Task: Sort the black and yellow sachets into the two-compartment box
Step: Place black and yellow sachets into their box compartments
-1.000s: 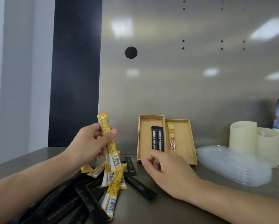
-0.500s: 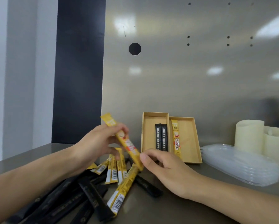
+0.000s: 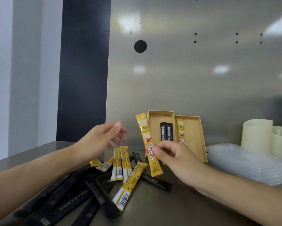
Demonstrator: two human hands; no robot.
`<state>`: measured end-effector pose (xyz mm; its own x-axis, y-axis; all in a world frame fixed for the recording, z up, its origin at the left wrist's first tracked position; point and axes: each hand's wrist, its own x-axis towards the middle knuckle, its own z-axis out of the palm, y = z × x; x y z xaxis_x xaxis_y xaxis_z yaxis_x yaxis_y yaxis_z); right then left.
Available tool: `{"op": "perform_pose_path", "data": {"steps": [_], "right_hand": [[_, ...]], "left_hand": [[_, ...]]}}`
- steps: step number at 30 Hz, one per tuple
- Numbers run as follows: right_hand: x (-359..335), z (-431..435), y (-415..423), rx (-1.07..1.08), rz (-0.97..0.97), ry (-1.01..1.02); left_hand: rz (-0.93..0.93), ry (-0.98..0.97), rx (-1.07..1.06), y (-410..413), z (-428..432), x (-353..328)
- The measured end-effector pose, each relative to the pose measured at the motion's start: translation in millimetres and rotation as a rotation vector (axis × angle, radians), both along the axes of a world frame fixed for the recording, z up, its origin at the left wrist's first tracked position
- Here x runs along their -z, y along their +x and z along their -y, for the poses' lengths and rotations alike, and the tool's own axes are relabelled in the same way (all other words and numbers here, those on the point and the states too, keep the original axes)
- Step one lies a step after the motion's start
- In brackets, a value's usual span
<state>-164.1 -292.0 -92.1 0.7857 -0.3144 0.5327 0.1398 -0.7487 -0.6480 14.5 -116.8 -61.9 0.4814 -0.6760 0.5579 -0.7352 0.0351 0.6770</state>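
the right hand (image 3: 174, 158) pinches a yellow sachet (image 3: 149, 144) near its lower half, between thumb and fingers, and holds it almost upright in the middle of the frame. it is up in the air, just left of the box (image 3: 200, 137), likely so it can go into the right side next.

the left hand (image 3: 101, 141) is empty. its fingers are spread and loose above the pile (image 3: 91, 185), holding nothing.

the box sits at the back of the desk (image 3: 169, 206), against the metal wall. its left side holds two black sachets (image 3: 165, 132). its right side holds one yellow one (image 3: 180, 132). so black goes left and yellow goes right.

the pile lies at the lower left of the frame, with many black and yellow sachets mixed and crossing each other. most of the job is not done yet.

clear lids (image 3: 244, 163) and pale cups (image 3: 257, 137) sit at the right, apart from the box.
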Motion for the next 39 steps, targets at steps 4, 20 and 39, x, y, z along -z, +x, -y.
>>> {"op": "perform_pose_path", "data": {"steps": [4, 20, 39], "right_hand": [[-15, 19, -4, 0.136, 0.087, 0.206], [-23, 95, -19, 0.661, -0.098, -0.080], [-8, 104, -9, 0.660, 0.021, -0.339]], "left_hand": [[0.430, 0.301, -0.212, 8, -6, 10], [0.630, 0.623, -0.335, 8, -9, 5], [0.604, 0.635, -0.328, 19, -9, 7]]}}
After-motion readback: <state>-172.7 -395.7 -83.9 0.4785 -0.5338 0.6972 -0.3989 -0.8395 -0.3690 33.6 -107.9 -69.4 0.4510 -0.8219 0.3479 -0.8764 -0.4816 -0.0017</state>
